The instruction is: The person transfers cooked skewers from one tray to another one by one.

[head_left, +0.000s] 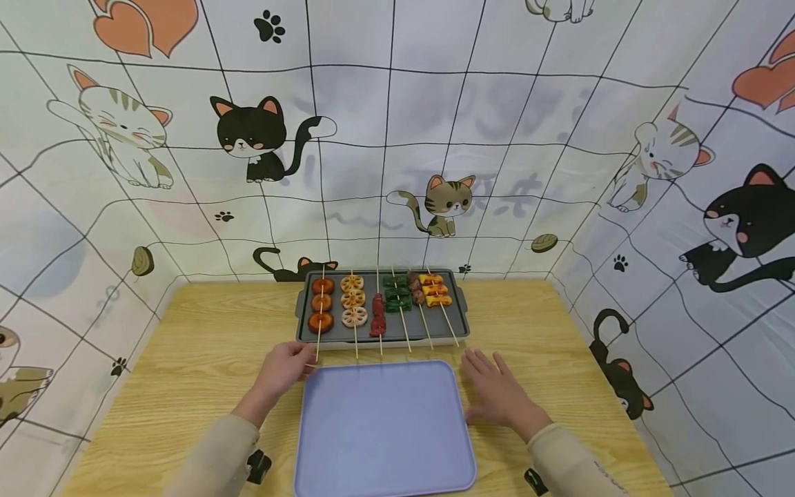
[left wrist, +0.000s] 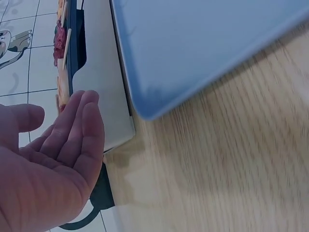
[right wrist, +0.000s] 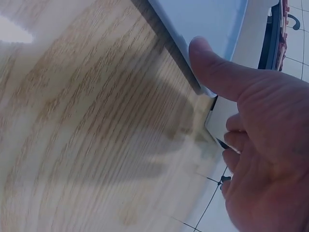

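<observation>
Left wrist view crops tray [left wrist: 207, 43]; skewers [left wrist: 59, 44] likewise

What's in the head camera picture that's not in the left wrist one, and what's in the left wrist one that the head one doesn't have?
Only the head view shows the right hand and the orange heart pictures.

Only the left wrist view shows the palm of the left hand.

Both show the left hand, some skewers, the dark grill plate, the bluish tray and the wooden table.

Wood-grain table [head_left: 192, 373], 1 lavender tray [head_left: 385, 428] on it, 1 grey grill [head_left: 394, 328] behind
</observation>
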